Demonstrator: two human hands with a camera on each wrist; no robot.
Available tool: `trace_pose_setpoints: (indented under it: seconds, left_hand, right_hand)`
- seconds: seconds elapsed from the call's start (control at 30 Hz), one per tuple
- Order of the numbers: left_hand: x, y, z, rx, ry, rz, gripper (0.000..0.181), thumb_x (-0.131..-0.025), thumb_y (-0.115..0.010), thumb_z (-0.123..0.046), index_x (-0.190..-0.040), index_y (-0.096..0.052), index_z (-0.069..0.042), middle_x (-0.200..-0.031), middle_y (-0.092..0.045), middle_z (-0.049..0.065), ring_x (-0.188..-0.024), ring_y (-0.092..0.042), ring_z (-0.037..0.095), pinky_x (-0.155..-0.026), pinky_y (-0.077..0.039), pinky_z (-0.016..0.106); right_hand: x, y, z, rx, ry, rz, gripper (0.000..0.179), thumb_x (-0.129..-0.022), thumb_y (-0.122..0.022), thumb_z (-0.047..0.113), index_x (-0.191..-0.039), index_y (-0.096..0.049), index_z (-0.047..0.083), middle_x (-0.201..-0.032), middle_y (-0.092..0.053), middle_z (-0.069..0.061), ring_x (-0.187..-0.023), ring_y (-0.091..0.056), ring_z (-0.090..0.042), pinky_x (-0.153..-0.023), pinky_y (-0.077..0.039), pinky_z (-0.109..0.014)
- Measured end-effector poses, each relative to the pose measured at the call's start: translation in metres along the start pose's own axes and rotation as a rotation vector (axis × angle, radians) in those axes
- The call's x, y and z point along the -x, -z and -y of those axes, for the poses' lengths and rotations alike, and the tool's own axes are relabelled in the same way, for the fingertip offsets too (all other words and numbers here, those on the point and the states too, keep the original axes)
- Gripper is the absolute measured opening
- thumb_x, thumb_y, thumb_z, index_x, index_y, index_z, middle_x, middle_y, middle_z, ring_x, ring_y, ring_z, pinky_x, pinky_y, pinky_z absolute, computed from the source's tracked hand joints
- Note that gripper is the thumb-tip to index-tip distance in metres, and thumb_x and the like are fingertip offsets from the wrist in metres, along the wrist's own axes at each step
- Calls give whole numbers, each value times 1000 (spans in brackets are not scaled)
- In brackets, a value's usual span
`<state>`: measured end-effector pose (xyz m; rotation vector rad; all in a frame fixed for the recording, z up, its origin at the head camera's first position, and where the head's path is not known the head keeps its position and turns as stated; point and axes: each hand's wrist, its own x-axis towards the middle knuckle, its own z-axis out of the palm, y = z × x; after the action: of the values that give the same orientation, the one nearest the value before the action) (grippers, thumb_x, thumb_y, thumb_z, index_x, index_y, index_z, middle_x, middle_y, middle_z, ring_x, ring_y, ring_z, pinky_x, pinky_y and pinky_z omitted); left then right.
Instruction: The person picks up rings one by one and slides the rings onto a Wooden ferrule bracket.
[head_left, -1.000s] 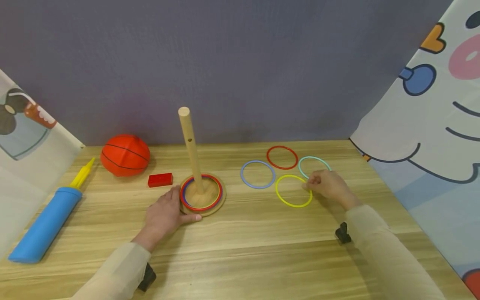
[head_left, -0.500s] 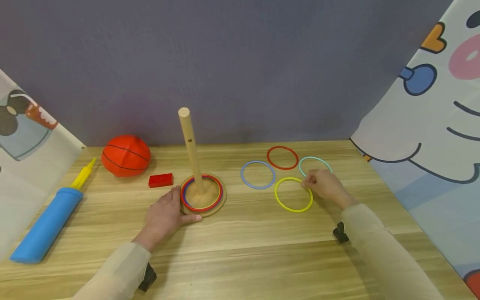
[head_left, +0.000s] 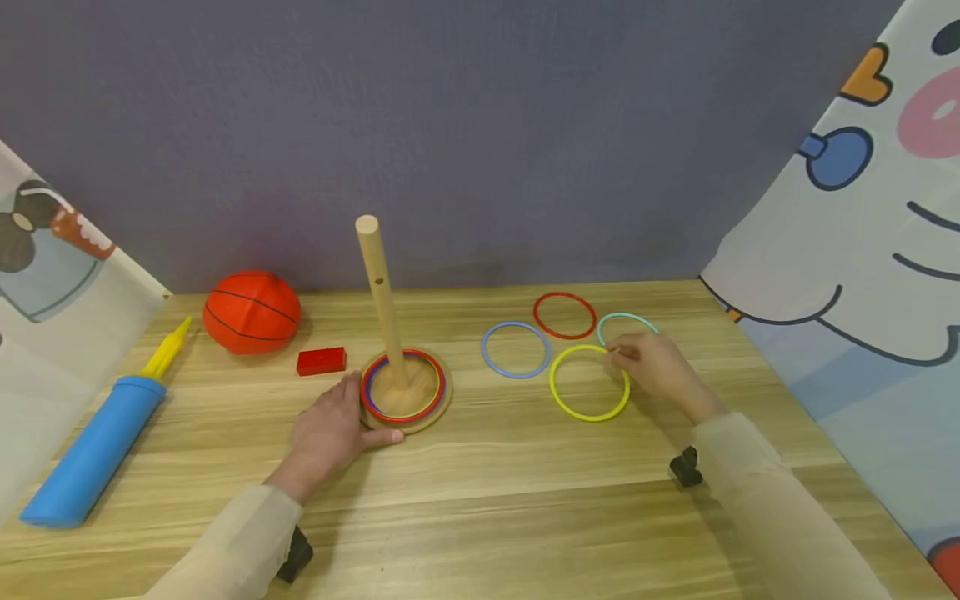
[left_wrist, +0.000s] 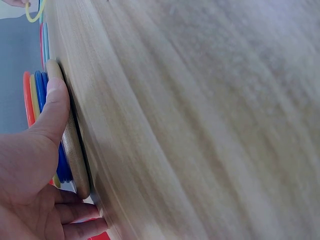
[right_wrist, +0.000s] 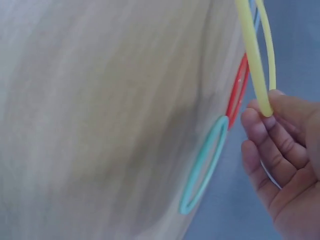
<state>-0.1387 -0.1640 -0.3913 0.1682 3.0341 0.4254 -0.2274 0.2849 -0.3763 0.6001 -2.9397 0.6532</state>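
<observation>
In the head view, my left hand [head_left: 330,427] holds the round wooden base [head_left: 384,390] of a ring-toss stand, thumb along its near edge and fingers at its left side. An upright post [head_left: 385,308] rises from this base. Around the post's foot lie red, yellow and blue rings, stacked; the left wrist view shows the thumb [left_wrist: 57,102] against the base's rim. My right hand [head_left: 660,371] pinches a yellow ring [right_wrist: 255,55] between thumb and fingertips, lifted above the table. Beyond that hand a mint-green ring [right_wrist: 200,162] lies flat, partly hidden in the head view.
A red ring [head_left: 576,337] and a light-blue ring [head_left: 516,377] lie on the wooden table [head_left: 480,500]. Left of the stand are a red block [head_left: 321,361], a red ball [head_left: 252,312] and a blue hand pump [head_left: 97,450] with yellow nozzle. A grey wall [head_left: 480,142] stands behind.
The yellow ring shifts slightly in the pinch of my right hand, dipping toward me and then rising a little. My left hand and the stand stay still.
</observation>
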Motion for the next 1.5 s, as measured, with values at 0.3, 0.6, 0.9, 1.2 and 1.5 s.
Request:
trace_pose_setpoints:
  seconds: [0.3,0.6,0.9,1.2,1.5]
  left_hand:
    - [0,0,0,-2,6,8,119,-75,-80,-65,-148,-32,15,-147,-45,34,-129,-50,50,-90,-52,60]
    - [0,0,0,-8,-2,2,118,-75,-80,-65,-147,-33,15,-146,-46,34,-127,-52,50,-88,-53,59]
    - [-1,0,1,3,0,12,119,-75,-80,-65,-148,-32,15,-146,-45,34,-128,-51,50,-90,-52,60]
    - [-1,1,2,4,6,20,119,-75,-80,-65,-148,-31,15,-147,-45,34,-129,-50,50,-89,-52,60]
    - [-2,0,2,-5,2,18,120,-74,-80,-67,-148,-32,15,-147,-45,34,-128,-50,50,-87,-53,60]
  right_hand:
    - [0,16,20,39,107,-48,17,-93,-72,6,-107,-76,-3,-82,-75,-7,-72,-69,-22,-67,-56,-43]
    - [-5,37,52,63,140,-60,17,-96,-70,10,-109,-77,1,-76,-72,0,-53,-46,-9,-54,-41,-29]
    - [-15,61,93,44,246,-122,20,-95,-72,10,-111,-77,-2,-87,-77,-10,-68,-72,-20,-59,-57,-36]
    - [-37,81,130,33,373,-145,16,-94,-73,7,-108,-79,1,-88,-78,-7,-70,-73,-18,-62,-58,-36]
    - [-55,98,169,17,419,-168,17,-95,-73,12,-109,-79,4,-86,-78,-3,-68,-69,-13,-61,-54,-32]
